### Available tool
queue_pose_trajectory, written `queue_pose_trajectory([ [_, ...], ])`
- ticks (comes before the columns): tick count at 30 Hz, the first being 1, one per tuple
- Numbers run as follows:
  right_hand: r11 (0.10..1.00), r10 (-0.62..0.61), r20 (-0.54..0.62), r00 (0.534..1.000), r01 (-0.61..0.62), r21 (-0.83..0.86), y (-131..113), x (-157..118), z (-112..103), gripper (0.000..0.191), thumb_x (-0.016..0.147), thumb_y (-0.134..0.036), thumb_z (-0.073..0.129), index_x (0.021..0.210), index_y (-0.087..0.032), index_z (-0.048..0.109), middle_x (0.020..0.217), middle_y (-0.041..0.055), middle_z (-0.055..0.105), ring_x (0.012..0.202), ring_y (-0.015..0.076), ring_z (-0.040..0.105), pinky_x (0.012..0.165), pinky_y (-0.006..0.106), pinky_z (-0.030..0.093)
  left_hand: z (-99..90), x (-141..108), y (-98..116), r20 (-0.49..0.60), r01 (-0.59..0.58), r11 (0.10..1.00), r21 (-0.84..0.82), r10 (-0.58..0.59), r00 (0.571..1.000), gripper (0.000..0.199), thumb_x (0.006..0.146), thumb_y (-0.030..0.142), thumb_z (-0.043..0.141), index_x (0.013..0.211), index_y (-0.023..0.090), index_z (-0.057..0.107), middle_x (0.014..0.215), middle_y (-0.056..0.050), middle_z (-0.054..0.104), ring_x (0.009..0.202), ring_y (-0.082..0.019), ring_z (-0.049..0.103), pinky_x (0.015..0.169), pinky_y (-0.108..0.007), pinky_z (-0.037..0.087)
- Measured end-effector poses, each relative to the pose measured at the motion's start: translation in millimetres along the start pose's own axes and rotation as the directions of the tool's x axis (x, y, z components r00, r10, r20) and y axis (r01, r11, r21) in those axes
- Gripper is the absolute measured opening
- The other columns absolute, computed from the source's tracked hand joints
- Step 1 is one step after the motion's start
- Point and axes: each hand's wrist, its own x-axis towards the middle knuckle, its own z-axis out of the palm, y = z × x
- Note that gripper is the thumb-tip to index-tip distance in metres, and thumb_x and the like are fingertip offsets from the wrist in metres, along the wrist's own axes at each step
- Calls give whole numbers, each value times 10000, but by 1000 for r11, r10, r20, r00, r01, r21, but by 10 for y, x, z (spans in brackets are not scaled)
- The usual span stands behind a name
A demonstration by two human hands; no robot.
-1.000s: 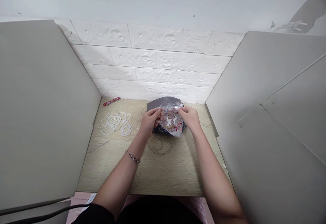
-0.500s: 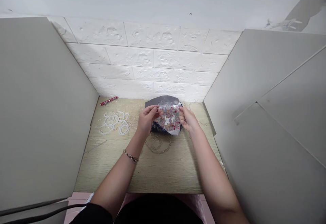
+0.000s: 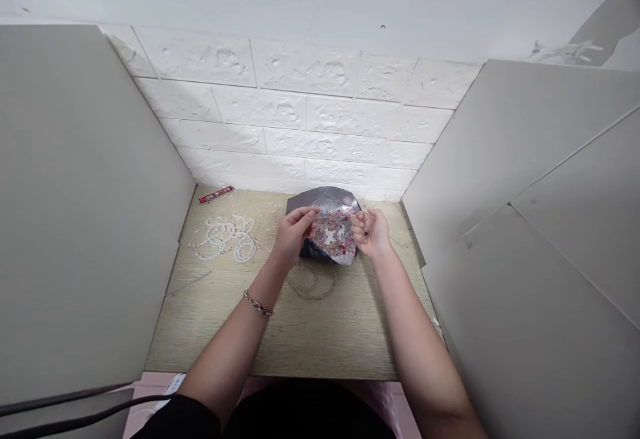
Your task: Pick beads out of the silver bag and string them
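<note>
Between my hands lies an opened silvery bag (image 3: 325, 196) with a dark outside, spread like a bowl and holding many small coloured beads (image 3: 336, 229). Over its left side my left hand (image 3: 297, 229) is closed in a pinch, thumb against fingertips; what it pinches is too small to make out. By the bag's right edge my right hand (image 3: 371, 231) has its fingers curled in, and anything in them is hidden or too fine to see. A strand of clear beads (image 3: 313, 296) loops on the table in front of the bag.
White bead strands (image 3: 227, 238) lie coiled on the table (image 3: 280, 342) at the left. A red strip-shaped item (image 3: 216, 194) and a thin needle-like piece (image 3: 193, 282) are also on the left. Grey panels (image 3: 85, 192) stand on both sides, with a white brick-patterned wall (image 3: 280, 112) behind.
My right hand has turned so that its palm side and curled fingers show more. My left hand keeps its pinch above the bag, shifted slightly. The view has shifted a little.
</note>
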Motion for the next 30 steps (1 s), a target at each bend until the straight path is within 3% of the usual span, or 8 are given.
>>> queue_pose_trajectory([
  [3, 898, -175, -151, 973, 95, -430, 51, 17, 23, 295, 679, -452, 380, 544, -193, 339, 440, -71, 252, 356, 53, 174, 319, 184, 150, -5, 3, -11, 1, -1, 1000, 6, 1, 1000, 201, 623, 286, 582, 760, 139, 587, 506, 40, 457, 414, -30, 384, 429, -179, 315],
  [4, 776, -268, -166, 949, 110, -621, 65, 20, 30, 310, 661, -459, 423, 526, -186, 365, 434, -63, 280, 370, 57, 225, 343, 191, 193, -7, 3, -16, -1, -1, 1000, 10, 1, 1000, 201, 624, 287, 582, 760, 139, 588, 506, 40, 455, 414, -29, 383, 428, -178, 316],
  [6, 414, -387, -91, 918, 85, -906, 90, 18, 40, 291, 648, -406, 482, 490, -168, 429, 441, -29, 376, 445, 85, 359, 429, 209, 279, -12, 5, -28, -1, -5, 1000, 17, 5, 1000, 206, 624, 289, 584, 761, 136, 592, 506, 39, 452, 420, -30, 386, 429, -178, 322],
  [9, -31, -324, -4, 946, -15, -999, 122, 7, 57, 179, 681, -241, 463, 567, -142, 558, 587, 59, 552, 631, 145, 502, 574, 232, 336, -19, 9, -48, 7, -11, 1000, 27, 10, 1000, 216, 626, 294, 587, 764, 129, 596, 512, 36, 452, 435, -33, 399, 438, -176, 338],
  [12, -215, -250, -50, 967, -106, -971, 157, -1, 77, 212, 707, -143, 403, 750, -113, 608, 764, 125, 603, 739, 174, 545, 623, 241, 345, -24, 17, -64, 11, -9, 999, 46, 8, 1000, 212, 633, 294, 584, 764, 128, 596, 511, 36, 459, 429, -30, 402, 441, -174, 343],
  [19, -317, -154, -78, 985, -124, -940, 175, 1, 100, 253, 732, -131, 402, 904, -93, 583, 854, 139, 595, 803, 181, 554, 646, 234, 351, -31, 34, -93, 19, -6, 997, 83, 4, 1000, 217, 636, 293, 584, 762, 116, 592, 495, 35, 463, 412, -33, 403, 413, -168, 321],
  [26, -322, -112, -67, 991, -100, -942, 177, 26, 83, 244, 735, -174, 440, 901, -91, 599, 838, 140, 602, 795, 155, 543, 689, 221, 341, -26, 37, -103, 24, 12, 995, 103, -14, 1000, 223, 642, 291, 578, 776, 113, 588, 495, 35, 470, 400, -31, 400, 404, -167, 303],
  [30, -256, -113, -11, 994, -39, -966, 201, 50, 64, 212, 705, -218, 479, 801, -114, 636, 778, 116, 616, 747, 149, 542, 677, 222, 342, -22, 37, -102, 27, 20, 994, 112, -23, 999, 217, 640, 286, 577, 773, 114, 587, 496, 37, 471, 398, -30, 402, 408, -169, 302],
])
